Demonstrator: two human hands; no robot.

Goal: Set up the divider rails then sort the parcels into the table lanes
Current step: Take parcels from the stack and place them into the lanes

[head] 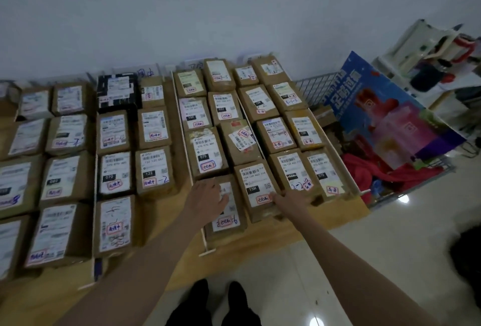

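Note:
Several brown cardboard parcels with white labels lie in rows on a wooden table [281,232], split into lanes by white divider rails [194,187]. My left hand [208,199] rests flat on the near-left parcel [226,221] of the middle lane, fingers spread over its label. My right hand [291,202] touches the near edge of the parcel [256,187] beside it, marked 15H, with fingers extended. Another white rail [351,177] borders the right lane.
A wire basket [416,187] at the table's right end holds red cloth and a blue printed poster board [390,115]. White shelving with clutter stands at the far right. A pale wall runs behind the table. My shoes stand on the glossy tiled floor below.

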